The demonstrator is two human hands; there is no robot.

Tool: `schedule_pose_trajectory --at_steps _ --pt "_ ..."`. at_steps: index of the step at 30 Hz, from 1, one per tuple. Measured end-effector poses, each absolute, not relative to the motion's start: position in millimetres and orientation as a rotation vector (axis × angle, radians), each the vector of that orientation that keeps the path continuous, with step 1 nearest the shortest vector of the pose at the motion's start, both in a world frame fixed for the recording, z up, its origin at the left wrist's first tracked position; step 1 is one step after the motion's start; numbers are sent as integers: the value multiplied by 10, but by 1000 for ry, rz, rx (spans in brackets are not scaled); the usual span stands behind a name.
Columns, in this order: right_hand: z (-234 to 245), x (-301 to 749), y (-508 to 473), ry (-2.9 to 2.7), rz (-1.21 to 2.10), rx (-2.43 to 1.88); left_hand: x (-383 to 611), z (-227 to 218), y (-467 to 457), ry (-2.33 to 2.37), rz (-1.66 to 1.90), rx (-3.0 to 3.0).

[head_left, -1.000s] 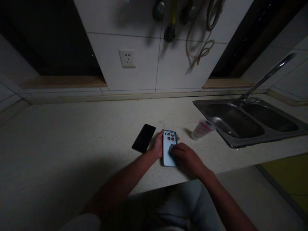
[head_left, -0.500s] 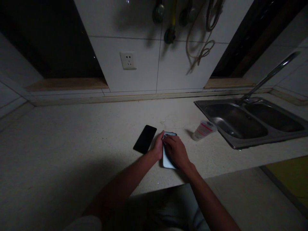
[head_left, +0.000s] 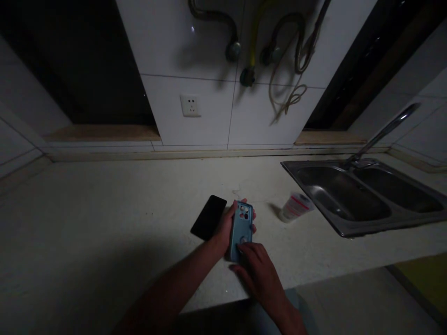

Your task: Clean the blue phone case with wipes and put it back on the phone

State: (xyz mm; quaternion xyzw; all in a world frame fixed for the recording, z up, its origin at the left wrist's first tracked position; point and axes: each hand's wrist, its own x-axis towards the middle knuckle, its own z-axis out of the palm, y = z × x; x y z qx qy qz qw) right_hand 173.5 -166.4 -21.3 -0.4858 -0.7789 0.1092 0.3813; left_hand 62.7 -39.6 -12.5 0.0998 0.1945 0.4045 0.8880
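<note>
My left hand is wrapped round a blue-green phone case, its fingertips showing past the far long side. The case lies tilted upright in the palm, with camera cutouts at its top end and a round ring-like fitting lower down. Skin tones show through some of the cutouts. My right hand is at the bottom end, fingers touching near the fitting and the thumb apart below the corner. Just left of the case, a black phone lies flat on the counter, partly behind my left hand.
A clear plastic cup with red bands stands on the pale counter to the right. Beyond it is a steel double sink with a tap. Hoses and a loose cord hang on the tiled wall near a socket.
My right hand has moved off the case's upper part, down to its lower end, uncovering the camera cutouts and ring fitting. The case looks darker. The view has tilted upward.
</note>
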Motion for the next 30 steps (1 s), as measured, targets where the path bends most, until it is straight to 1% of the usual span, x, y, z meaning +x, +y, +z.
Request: schedule_pose_trajectory --at_steps 2,6,10,14,17,21,24,27,30 --pt "-269 1700 -1631 -1963 249 -1199 622 -92 -422 417 865 228" --pt "-266 1658 -1625 -1908 294 -1123 627 -66 -415 403 873 210" --pt "-177 1712 -1658 -1662 386 -1188 650 -116 -380 414 847 181" --pt "-156 1802 -1674 -1347 649 -1257 647 -192 -390 479 912 232" --pt "-190 1818 -1682 -1159 849 -1254 615 -200 -415 471 757 227" --pt "-218 1777 -1682 -1160 1137 -1224 595 -136 -452 262 749 216" --pt "-225 1782 -1672 -1177 1257 -1252 595 -87 -458 234 720 204" --pt "-237 1878 -1665 -1134 1204 -1316 581 -64 -429 240 739 140" --pt "-218 2036 -1676 -1035 1003 -1397 559 -62 -380 246 758 69"
